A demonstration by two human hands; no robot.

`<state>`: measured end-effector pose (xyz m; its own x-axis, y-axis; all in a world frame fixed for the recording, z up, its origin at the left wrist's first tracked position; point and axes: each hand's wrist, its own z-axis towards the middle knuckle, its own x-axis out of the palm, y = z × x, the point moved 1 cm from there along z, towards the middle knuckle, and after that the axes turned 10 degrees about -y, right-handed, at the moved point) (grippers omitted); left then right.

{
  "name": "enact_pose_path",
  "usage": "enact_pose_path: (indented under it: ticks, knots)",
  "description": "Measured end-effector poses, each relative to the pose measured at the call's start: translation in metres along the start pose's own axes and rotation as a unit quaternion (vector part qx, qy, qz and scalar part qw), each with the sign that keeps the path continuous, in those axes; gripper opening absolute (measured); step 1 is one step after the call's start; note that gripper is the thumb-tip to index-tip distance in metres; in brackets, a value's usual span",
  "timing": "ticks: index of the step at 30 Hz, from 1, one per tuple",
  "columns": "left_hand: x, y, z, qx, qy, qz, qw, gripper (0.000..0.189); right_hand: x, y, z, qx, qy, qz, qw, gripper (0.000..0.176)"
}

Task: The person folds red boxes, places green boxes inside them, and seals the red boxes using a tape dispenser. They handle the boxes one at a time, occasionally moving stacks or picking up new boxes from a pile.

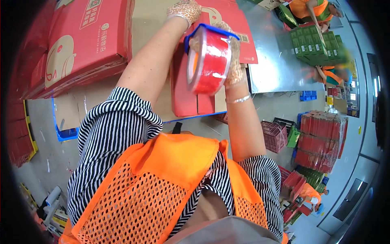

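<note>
The right hand (235, 61) is clamped around the tape dispenser (209, 61), held just above the red carton (185, 95), while the left hand (185, 10) lies on the carton's far end, probably to steady it; whether its fingers grip, I cannot tell.

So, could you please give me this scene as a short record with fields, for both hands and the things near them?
right hand: gloved, grips the tape roll, which is red and sits in a blue holder
left hand: gloved, at the far end of the red carton; finger pose unclear
carton stack: red, on the left
metal table: on the right
green boxes: far right, a co-worker reaches over them
</note>
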<state>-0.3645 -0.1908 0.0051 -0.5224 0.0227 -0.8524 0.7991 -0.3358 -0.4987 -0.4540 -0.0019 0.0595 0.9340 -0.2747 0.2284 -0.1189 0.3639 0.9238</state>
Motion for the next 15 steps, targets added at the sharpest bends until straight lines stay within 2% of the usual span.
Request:
enact_pose_path:
  ticks: [2,3,4,5,6,7,8,9,11,13,14,15]
  knots:
    - [0.011,0.001,0.0,-0.024,0.012,0.02,0.999,0.047,-0.007,0.004,-0.023,-0.099,-0.002,-0.257,0.961,0.029]
    - [0.008,-0.003,-0.005,0.05,-0.016,0.082,0.995,0.046,0.003,0.039,-0.044,-0.239,0.017,-0.346,0.907,0.031]
    - [0.008,-0.006,-0.012,0.122,-0.044,0.142,0.981,0.046,-0.003,0.03,-0.062,-0.14,-0.011,-0.304,0.942,0.035]
    - [0.014,-0.006,-0.014,0.12,-0.042,0.142,0.982,0.046,-0.002,0.039,-0.082,-0.119,-0.034,-0.349,0.929,0.035]
    - [0.016,-0.005,-0.012,0.074,-0.09,0.106,0.988,0.042,-0.007,0.055,-0.095,-0.174,0.044,-0.381,0.907,0.036]
    - [0.016,-0.007,-0.01,0.028,-0.141,0.069,0.987,0.039,-0.007,0.055,-0.116,-0.156,0.011,-0.345,0.925,0.034]
    - [0.006,-0.017,-0.016,0.027,-0.146,0.072,0.986,0.039,-0.009,0.051,-0.132,-0.14,-0.021,-0.307,0.941,0.033]
    - [-0.005,-0.026,-0.025,0.003,-0.122,0.073,0.99,0.042,-0.012,0.049,-0.14,-0.142,-0.017,-0.304,0.942,0.033]
    - [-0.019,-0.038,-0.052,-0.023,-0.101,0.079,0.991,0.046,-0.018,0.049,-0.153,-0.049,-0.023,-0.193,0.98,0.024]
    - [-0.025,-0.048,-0.077,0.163,-0.018,0.144,0.976,0.049,-0.029,0.056,-0.15,-0.054,0.005,-0.18,0.982,0.02]
    - [-0.024,-0.046,-0.099,0.196,-0.044,0.164,0.966,0.051,-0.03,0.053,-0.147,-0.05,0.03,-0.173,0.983,0.017]
    - [-0.024,-0.051,-0.126,0.229,-0.069,0.184,0.953,0.056,-0.044,0.029,-0.151,0.108,0.006,0.129,0.986,0.02]
